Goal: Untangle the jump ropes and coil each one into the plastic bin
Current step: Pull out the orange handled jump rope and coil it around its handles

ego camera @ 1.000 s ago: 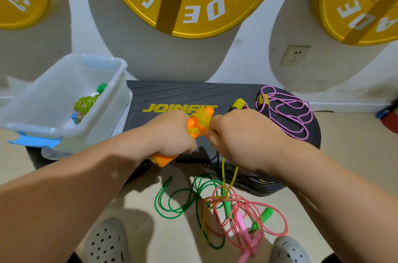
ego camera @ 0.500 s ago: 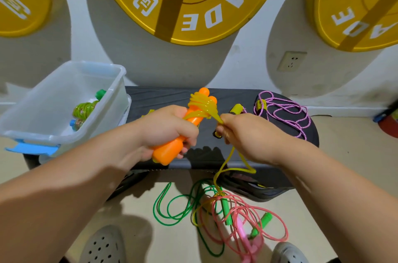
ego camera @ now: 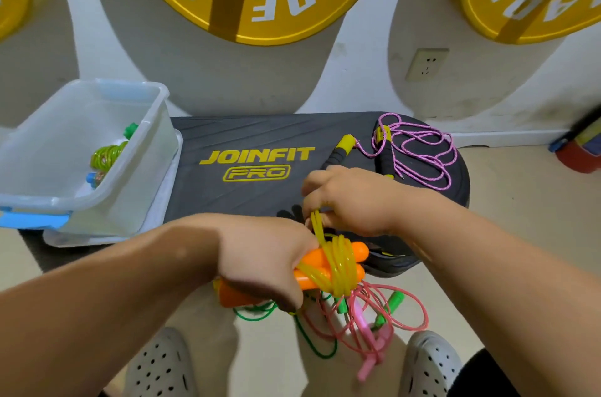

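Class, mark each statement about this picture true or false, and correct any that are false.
1. The left hand grips the orange handles. True.
2. The yellow rope is wound around those handles. True.
3. The plastic bin holds no rope. False: a coiled green rope lies in it.
4. The purple jump rope lies on the floor. False: it lies on the black step platform.
5. The right hand holds nothing. False: it pinches the yellow rope.

One head-worn camera looks forward and down, close over the left hand [ego camera: 260, 263] and right hand [ego camera: 351, 201], facing the wall [ego camera: 367, 81]
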